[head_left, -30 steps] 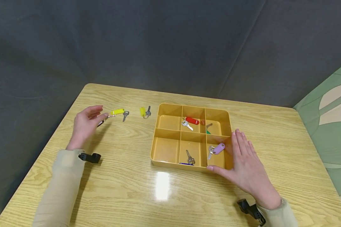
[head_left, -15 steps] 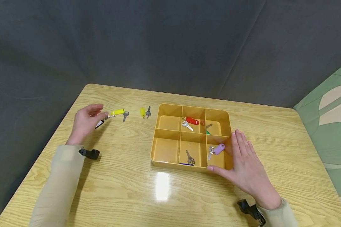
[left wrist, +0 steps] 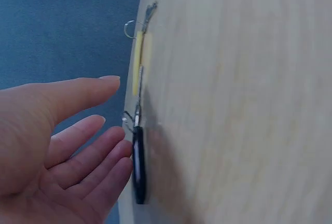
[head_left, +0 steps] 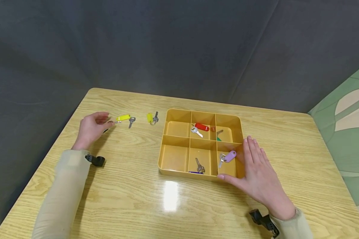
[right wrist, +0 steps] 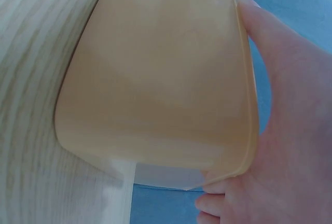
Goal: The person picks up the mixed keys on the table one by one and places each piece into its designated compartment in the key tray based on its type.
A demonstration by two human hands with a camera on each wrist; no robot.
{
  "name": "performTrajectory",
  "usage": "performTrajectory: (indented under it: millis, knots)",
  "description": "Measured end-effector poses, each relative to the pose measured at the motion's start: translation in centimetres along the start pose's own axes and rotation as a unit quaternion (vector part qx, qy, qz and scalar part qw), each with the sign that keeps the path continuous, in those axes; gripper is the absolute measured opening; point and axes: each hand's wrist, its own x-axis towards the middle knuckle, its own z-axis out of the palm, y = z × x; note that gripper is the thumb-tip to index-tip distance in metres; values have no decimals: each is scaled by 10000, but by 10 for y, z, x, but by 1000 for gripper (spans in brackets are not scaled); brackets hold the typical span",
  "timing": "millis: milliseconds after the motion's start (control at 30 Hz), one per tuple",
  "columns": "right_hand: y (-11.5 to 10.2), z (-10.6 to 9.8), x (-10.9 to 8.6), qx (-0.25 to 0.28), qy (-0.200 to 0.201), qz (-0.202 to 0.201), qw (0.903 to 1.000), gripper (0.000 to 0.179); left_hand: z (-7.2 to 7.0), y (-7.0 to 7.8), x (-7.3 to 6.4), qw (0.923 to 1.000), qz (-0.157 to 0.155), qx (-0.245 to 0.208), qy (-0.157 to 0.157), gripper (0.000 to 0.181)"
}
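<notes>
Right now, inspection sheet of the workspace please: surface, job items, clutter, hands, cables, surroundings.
Surface: wood-grain table, glare spot in front of the tray.
Job items: six-compartment tray holds keys with red tag, green tag, purple tag, blue tag; two yellow-tagged keys and a black-edged fob are left of it.
Clutter: nothing seen.
Hands: left hand at the fob, contact unclear; right hand spread round the tray's near right corner.
Cables: nothing seen.
Surroundings: dark fabric behind; green-and-beige panel at right.

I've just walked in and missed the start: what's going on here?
A person's right hand rests against the tray at its near right corner. Their left hand is beside a black-tagged key, thumb and fingers apart. Two yellow-tagged keys lie nearby on the table; the tray holds four more keys.
</notes>
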Motion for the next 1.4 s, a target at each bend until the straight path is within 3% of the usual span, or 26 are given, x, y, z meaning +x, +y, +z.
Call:
performTrajectory:
  millis: [267, 500, 767, 1100, 1400]
  knots:
    - [1, 0, 0, 12, 12, 7, 10000, 132, 3, -7, 1, 9998, 123, 134, -27, 46]
    - [0, 0, 0, 27, 15, 0, 10000, 131, 2, -7, 1, 9994, 50, 297, -142, 43]
    - [0, 0, 0, 18, -8, 18, 10000, 132, -1, -5, 3, 9970, 30, 754, -177, 36]
    - [0, 0, 0, -10, 15, 2, 10000, 132, -1, -5, 3, 9968, -155, 779, 99, 42]
    - [0, 1, 0, 26, 39, -9, 10000, 132, -1, -5, 4, 9947, -146, 1017, 3, 29]
